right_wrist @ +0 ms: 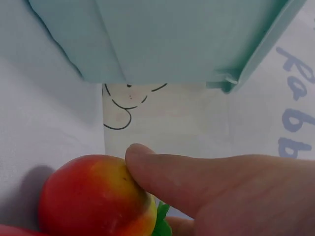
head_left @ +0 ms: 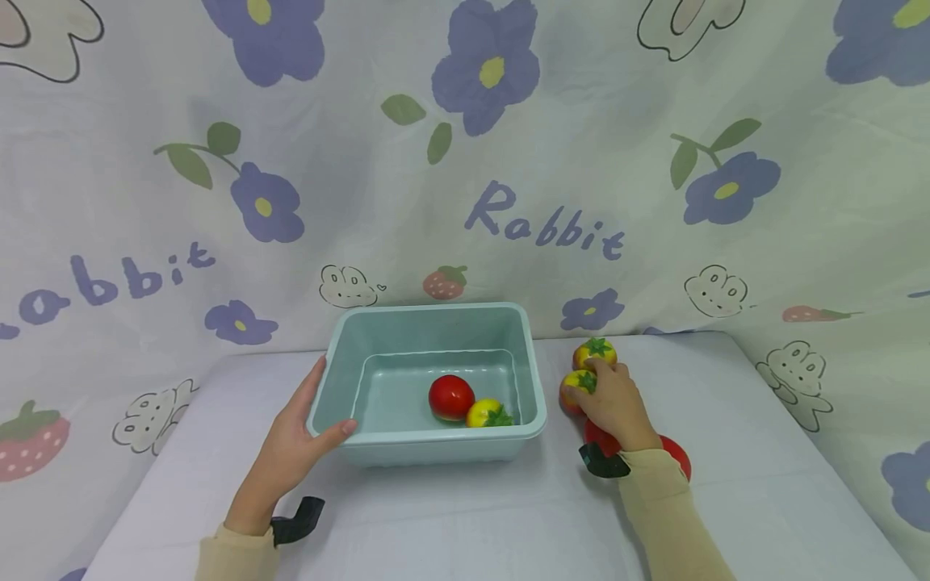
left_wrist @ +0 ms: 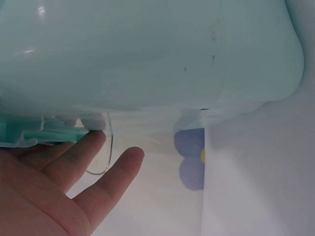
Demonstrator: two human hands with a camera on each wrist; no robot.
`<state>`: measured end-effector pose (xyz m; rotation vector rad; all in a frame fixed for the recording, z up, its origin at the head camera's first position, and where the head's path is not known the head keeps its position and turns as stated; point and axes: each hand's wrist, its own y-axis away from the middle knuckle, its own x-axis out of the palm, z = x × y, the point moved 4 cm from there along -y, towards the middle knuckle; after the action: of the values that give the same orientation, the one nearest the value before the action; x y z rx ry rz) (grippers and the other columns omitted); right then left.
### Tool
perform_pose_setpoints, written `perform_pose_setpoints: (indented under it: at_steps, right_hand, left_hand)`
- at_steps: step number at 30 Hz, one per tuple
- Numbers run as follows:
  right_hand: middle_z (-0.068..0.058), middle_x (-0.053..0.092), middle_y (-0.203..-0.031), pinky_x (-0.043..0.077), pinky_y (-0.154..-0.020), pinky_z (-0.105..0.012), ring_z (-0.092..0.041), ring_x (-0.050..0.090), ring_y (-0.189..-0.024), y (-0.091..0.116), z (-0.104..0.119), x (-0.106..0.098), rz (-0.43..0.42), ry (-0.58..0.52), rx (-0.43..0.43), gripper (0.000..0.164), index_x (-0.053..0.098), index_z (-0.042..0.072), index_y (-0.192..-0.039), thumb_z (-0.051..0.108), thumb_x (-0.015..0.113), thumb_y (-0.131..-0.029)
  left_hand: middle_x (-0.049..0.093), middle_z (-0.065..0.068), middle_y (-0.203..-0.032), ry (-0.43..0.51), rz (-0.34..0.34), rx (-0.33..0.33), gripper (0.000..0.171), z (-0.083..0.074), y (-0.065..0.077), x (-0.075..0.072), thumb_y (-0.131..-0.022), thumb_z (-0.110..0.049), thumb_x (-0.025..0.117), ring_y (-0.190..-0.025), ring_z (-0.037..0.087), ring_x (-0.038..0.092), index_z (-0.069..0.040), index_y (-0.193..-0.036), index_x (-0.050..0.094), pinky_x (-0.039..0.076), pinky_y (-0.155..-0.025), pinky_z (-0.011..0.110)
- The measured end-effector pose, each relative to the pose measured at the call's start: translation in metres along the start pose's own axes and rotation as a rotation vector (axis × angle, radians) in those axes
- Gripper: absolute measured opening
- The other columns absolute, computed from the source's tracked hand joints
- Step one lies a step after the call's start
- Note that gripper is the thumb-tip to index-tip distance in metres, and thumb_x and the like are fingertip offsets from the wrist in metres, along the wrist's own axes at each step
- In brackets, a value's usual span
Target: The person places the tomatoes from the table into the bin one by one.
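Nearest the camera are two beige fabric sleeves (head_left: 672,516), each with a black strap-like piece (head_left: 298,520) at the wrist. The hands are well apart, a pale blue-green rectangular plastic box (head_left: 407,452) standing between them on the white cloth-covered surface (head_left: 436,516).

The left hand (head_left: 291,448) rests at the box's left side, thumb over the near rim, the other fingers fairly straight along the outer wall. The right hand (head_left: 621,403), beyond the box's opposite side, pinches a round red-and-yellow fruit with a green leafy top (head_left: 572,399).

Just past the right hand's fingers sits a second leafy-topped red-and-yellow fruit (head_left: 584,355), close against the held one. Under the right wrist, a glossy red round fruit (head_left: 600,436) is mostly covered; another red round object (head_left: 677,456) peeks out on the sleeve's outer side.

Inside the box, toward the right hand, lie two fruits side by side: a plain glossy red round one (head_left: 450,398) and a yellow one with a green leafy top (head_left: 483,413), its lower part hidden by the near rim. Six round pieces show: two inside, four outside.

Beyond both hands hangs a white cloth (head_left: 378,202) printed with purple flowers, rabbits and lettering.
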<state>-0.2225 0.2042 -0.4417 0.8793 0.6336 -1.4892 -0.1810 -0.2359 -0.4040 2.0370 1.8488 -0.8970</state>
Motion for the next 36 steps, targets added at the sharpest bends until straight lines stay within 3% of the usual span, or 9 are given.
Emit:
perform_pose_setpoints:
  at_steps: [10,19,25,36]
  right_hand:
    - [-0.029,0.049,-0.126,0.055,-0.086,-0.055,-0.042,0.054,-0.106,0.001,0.001,0.0,0.019,0.001,-0.013,0.07,0.047,-0.001,-0.145,0.038,0.069,-0.091]
    - [-0.027,0.051,-0.121,0.054,-0.086,-0.054,-0.039,0.054,-0.103,0.003,0.004,-0.008,-0.032,0.01,-0.06,0.069,0.05,-0.003,-0.141,0.043,0.067,-0.092]
    - [-0.027,0.052,-0.122,0.054,-0.085,-0.056,-0.04,0.055,-0.103,0.008,0.014,-0.016,-0.091,-0.025,-0.106,0.064,0.054,0.003,-0.14,0.042,0.068,-0.092]
    - [-0.03,0.046,-0.135,0.052,-0.09,-0.058,-0.044,0.053,-0.109,0.024,0.031,-0.033,-0.188,-0.102,-0.171,0.062,0.052,0.004,-0.142,0.038,0.069,-0.093]
  left_hand:
    - [0.021,0.017,-0.165,0.009,-0.001,0.015,0.099,0.0,0.0,0.0,-0.088,-0.022,0.077,-0.143,0.046,0.029,-0.014,-0.163,0.013,0.031,-0.105,0.073]
    - [0.021,0.015,-0.165,0.013,-0.002,0.019,0.099,0.0,0.0,0.0,-0.087,-0.023,0.077,-0.143,0.044,0.029,-0.014,-0.163,0.013,0.03,-0.105,0.073]
    - [0.021,0.015,-0.165,0.008,-0.003,0.017,0.1,0.001,0.0,0.0,-0.088,-0.024,0.077,-0.143,0.044,0.029,-0.015,-0.163,0.013,0.03,-0.105,0.073]
    - [0.021,0.017,-0.165,0.002,-0.005,0.009,0.099,-0.001,0.0,0.0,-0.088,-0.021,0.077,-0.142,0.046,0.03,-0.015,-0.163,0.013,0.03,-0.105,0.073]
